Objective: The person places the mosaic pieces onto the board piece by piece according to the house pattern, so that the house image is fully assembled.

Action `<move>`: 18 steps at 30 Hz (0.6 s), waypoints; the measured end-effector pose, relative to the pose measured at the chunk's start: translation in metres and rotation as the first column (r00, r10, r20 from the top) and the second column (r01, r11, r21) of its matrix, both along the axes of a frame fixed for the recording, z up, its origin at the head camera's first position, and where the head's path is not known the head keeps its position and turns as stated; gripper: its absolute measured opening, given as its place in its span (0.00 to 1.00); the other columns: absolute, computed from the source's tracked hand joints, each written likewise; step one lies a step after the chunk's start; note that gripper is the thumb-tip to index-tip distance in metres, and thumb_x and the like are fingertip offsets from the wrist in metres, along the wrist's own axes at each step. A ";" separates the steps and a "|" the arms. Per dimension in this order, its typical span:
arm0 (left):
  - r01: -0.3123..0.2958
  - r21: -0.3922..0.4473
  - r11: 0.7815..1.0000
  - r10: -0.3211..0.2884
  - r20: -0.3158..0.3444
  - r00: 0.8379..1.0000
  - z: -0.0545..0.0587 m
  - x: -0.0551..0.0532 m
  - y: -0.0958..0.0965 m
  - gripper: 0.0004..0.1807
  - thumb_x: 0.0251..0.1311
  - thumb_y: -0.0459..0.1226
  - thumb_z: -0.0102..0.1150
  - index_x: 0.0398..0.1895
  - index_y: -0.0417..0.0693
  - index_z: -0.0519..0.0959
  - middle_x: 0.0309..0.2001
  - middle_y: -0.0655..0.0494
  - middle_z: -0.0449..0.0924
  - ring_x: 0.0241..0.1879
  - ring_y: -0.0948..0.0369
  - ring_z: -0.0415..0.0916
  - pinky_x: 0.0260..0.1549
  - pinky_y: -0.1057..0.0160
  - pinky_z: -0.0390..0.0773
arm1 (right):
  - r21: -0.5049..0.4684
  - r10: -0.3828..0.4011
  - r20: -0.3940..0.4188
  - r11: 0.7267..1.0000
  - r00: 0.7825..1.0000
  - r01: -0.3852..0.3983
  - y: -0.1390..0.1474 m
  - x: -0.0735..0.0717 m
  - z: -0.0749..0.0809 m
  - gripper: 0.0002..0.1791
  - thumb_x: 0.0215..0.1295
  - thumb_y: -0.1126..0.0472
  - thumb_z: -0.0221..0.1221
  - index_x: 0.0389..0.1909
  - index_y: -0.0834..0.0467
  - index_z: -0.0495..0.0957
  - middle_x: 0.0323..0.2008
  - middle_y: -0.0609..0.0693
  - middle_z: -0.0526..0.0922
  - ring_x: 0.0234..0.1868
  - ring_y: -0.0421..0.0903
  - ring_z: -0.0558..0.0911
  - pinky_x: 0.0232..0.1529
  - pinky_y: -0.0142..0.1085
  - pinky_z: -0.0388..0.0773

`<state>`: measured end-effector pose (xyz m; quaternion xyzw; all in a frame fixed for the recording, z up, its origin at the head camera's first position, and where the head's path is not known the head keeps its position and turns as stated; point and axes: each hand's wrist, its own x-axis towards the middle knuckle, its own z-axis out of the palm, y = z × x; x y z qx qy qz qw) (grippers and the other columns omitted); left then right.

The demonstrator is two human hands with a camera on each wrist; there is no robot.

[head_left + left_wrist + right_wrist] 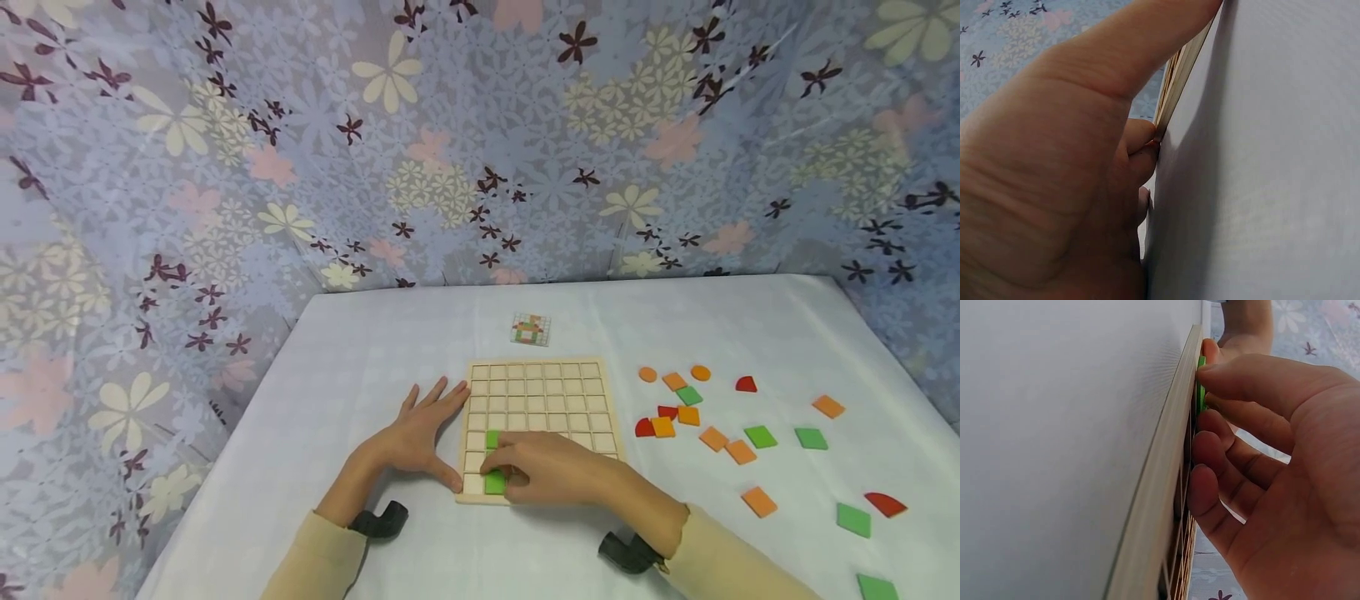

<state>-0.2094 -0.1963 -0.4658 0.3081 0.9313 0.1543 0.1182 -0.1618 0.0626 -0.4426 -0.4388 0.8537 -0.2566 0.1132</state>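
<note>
A wooden grid board (540, 403) lies on the white table. My left hand (423, 429) is spread flat at its left side, thumb and fingertips touching the frame. My right hand (558, 468) is over the lower left cells, its thumb and index finger pinching a green square tile (495, 482) at the board's bottom row. In the right wrist view this green tile (1201, 384) stands slightly above the frame, beside the thumb tip; the other fingertips rest along the board. Another green tile (492, 438) shows farther up the same column, partly covered by the right hand.
Orange squares (759, 502), orange circles (701, 372), green squares (853, 519) and red quarter-round pieces (886, 504) lie scattered right of the board. Behind the board is a small pattern card (530, 329). A flowered cloth (480, 150) hangs beyond the table.
</note>
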 end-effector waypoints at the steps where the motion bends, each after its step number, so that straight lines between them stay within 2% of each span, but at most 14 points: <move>1: 0.000 0.003 1.000 0.000 0.004 1.000 0.000 0.001 0.000 0.78 0.19 0.77 0.64 0.78 0.55 0.43 0.76 0.63 0.37 0.74 0.55 0.28 0.67 0.43 0.26 | 0.000 0.002 -0.001 1.000 1.000 -0.002 0.001 0.001 0.000 0.17 0.57 0.61 0.62 0.47 0.45 0.83 0.30 0.35 0.72 0.28 0.32 0.69 0.29 0.27 0.70; 9: -0.003 0.008 1.000 0.003 -0.016 1.000 0.003 0.001 0.001 0.78 0.18 0.77 0.63 0.78 0.55 0.44 0.76 0.63 0.38 0.74 0.55 0.29 0.67 0.44 0.27 | -0.017 0.004 -0.024 1.000 1.000 -0.004 0.003 0.002 0.002 0.17 0.56 0.60 0.62 0.47 0.45 0.83 0.31 0.35 0.73 0.29 0.32 0.70 0.29 0.26 0.70; 18: 0.004 0.009 1.000 -0.003 -0.018 1.000 0.002 0.001 0.001 0.78 0.18 0.76 0.65 0.77 0.54 0.44 0.77 0.61 0.39 0.74 0.54 0.29 0.67 0.42 0.27 | -0.024 -0.041 0.040 0.999 0.998 0.042 0.017 0.000 0.003 0.16 0.59 0.57 0.60 0.48 0.44 0.82 0.29 0.33 0.73 0.28 0.34 0.72 0.30 0.29 0.72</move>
